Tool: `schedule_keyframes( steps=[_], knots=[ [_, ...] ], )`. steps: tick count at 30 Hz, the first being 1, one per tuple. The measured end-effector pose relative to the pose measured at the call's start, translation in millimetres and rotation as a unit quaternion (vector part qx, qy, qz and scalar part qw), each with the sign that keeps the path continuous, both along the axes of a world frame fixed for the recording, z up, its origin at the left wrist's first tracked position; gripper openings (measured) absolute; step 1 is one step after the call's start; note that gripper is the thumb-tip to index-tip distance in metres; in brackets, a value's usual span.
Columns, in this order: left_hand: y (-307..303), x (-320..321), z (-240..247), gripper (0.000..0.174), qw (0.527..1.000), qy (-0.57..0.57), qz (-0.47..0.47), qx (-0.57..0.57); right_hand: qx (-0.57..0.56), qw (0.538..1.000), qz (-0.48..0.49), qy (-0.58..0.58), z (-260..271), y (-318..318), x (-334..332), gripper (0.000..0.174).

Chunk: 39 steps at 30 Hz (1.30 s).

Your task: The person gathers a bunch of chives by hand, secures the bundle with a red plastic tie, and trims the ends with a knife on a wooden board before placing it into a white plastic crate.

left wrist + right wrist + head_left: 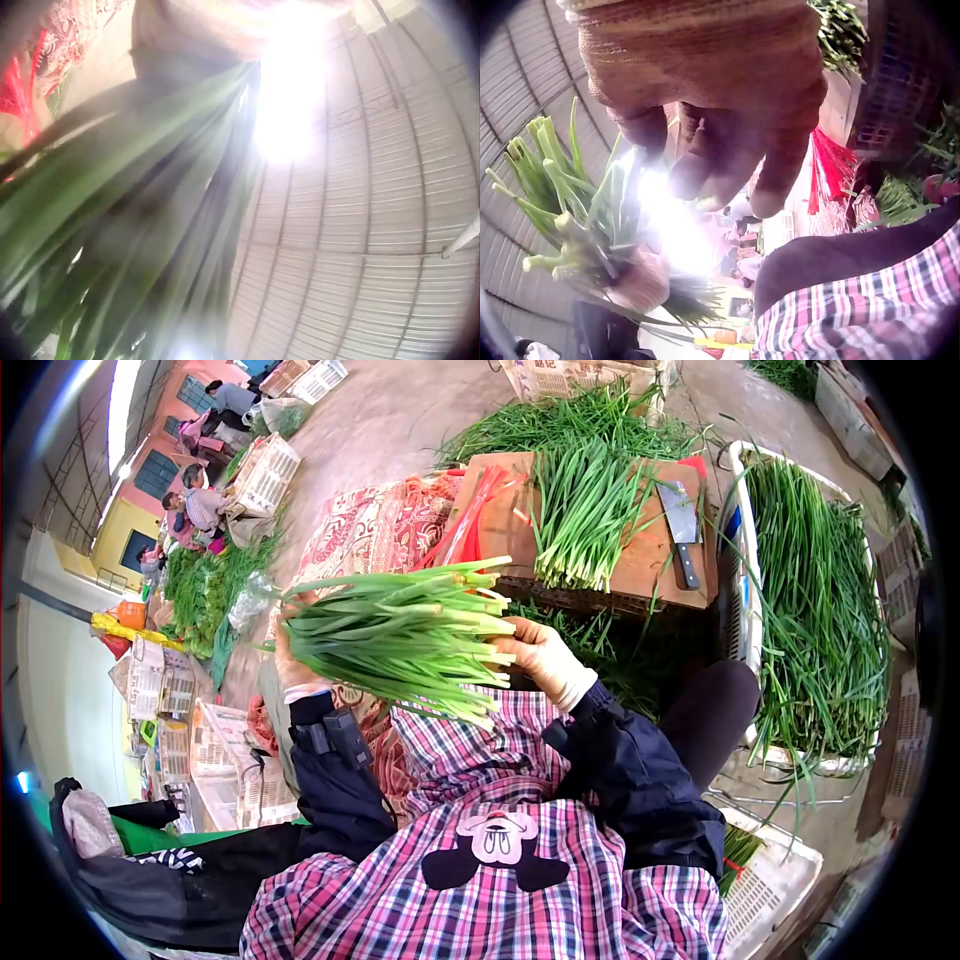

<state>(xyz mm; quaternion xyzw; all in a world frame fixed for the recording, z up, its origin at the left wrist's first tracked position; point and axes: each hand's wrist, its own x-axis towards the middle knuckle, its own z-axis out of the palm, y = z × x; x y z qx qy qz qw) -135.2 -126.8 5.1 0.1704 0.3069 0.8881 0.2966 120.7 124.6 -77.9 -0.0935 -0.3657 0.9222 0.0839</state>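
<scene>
A bunch of garlic chives (395, 640) lies sideways in front of the checked apron, its pale cut ends to the right. My left hand (297, 665) grips it near the leafy side, mostly hidden behind the leaves. In the right wrist view, the left hand's fingers (641, 281) wrap round the bunch below the stem ends. My right hand (542, 657) is at the cut ends, thumb and curled fingers pinching at the stems. Beyond the hands, a second pile of garlic chives (590, 510) rests on a brown board (650, 578), with a cleaver (680, 525) beside it.
Red ties (478, 520) hang over the board's left edge by a patterned cloth (370, 525). At the right stands a white basket (745, 560) full of chives. More loose greens (590, 425) lie behind the board. Several people sit among crates (265, 472) at the far left.
</scene>
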Motion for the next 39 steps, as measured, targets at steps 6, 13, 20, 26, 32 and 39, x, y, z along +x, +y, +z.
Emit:
schedule_keyframes(
  steps=[6,13,20,26,32,39],
  knots=[
    [2.8,9.3,2.5,0.033,1.000,-0.023,0.003,0.013,0.004,0.999,0.018,0.048,3.6,4.6,9.4,0.042],
    [14.3,20.4,13.3,0.031,0.996,-0.061,0.057,0.027,-0.058,0.996,-0.054,0.040,9.3,-10.8,0.2,0.028],
    [36.3,42.8,36.8,0.029,0.993,-0.079,0.020,0.091,0.021,0.998,0.032,-0.041,-3.0,-8.8,0.2,0.043],
    [39.3,45.2,60.7,0.039,0.991,0.128,0.024,-0.007,0.128,0.989,0.069,-0.020,-10.5,-8.6,4.0,0.037],
    [62.2,53.7,83.9,0.023,0.961,0.018,-0.185,0.205,0.089,0.988,0.097,-0.082,-5.8,-11.1,5.3,0.033],
    [63.3,40.8,88.0,0.021,0.952,0.039,-0.226,0.205,0.104,0.984,0.106,-0.098,3.3,-3.0,20.3,0.026]
  ],
)
